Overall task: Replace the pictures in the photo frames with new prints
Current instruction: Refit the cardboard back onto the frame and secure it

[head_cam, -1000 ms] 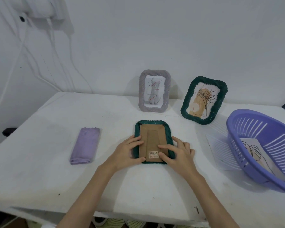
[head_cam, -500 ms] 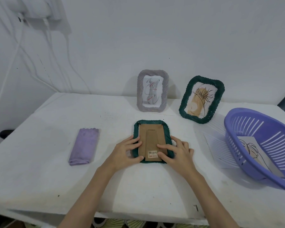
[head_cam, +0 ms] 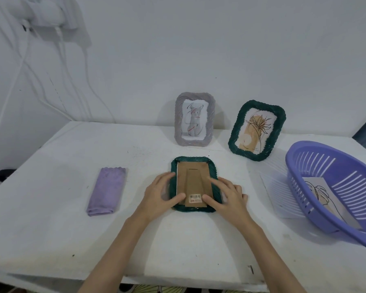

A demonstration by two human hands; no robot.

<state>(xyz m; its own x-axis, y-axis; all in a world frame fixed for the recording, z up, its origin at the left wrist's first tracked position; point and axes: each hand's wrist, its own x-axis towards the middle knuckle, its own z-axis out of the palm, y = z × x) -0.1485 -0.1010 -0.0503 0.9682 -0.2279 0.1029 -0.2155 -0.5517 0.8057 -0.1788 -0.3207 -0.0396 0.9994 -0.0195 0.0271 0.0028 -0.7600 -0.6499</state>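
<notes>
Now the dark green frame (head_cam: 195, 185) lies face down near the middle of the tabletop (head_cam: 51, 218), a little toward the near edge, with its brown cardboard backing (head_cam: 193, 182) and folded stand uppermost. Both hands sit on it much as they did a second ago. The left hand (head_cam: 159, 197) lies flat along the frame's left side, thumb tip touching the lower part of the backing by the barcode sticker (head_cam: 195, 197); the right hand (head_cam: 226, 196) mirrors it on the right side, fingers extended over the rim and backing. Neither hand is curled round anything; both press with near-straight fingers. What has changed is slight: a thin pale strip now shows along the backing's left edge, which suggests the board has shifted a touch, though whether it is being seated or worked loose cannot be told. So this frame's swap is probably mid-step.

Toward the far edge stand a grey frame (head_cam: 195, 119) and a second green frame (head_cam: 257, 130), both upright and holding pictures. At the right edge a purple basket (head_cam: 317, 166) holds a print (head_cam: 323, 195), with a sheet (head_cam: 277, 195) on the tabletop beside it. A folded purple cloth (head_cam: 107, 190) lies toward the left edge
</notes>
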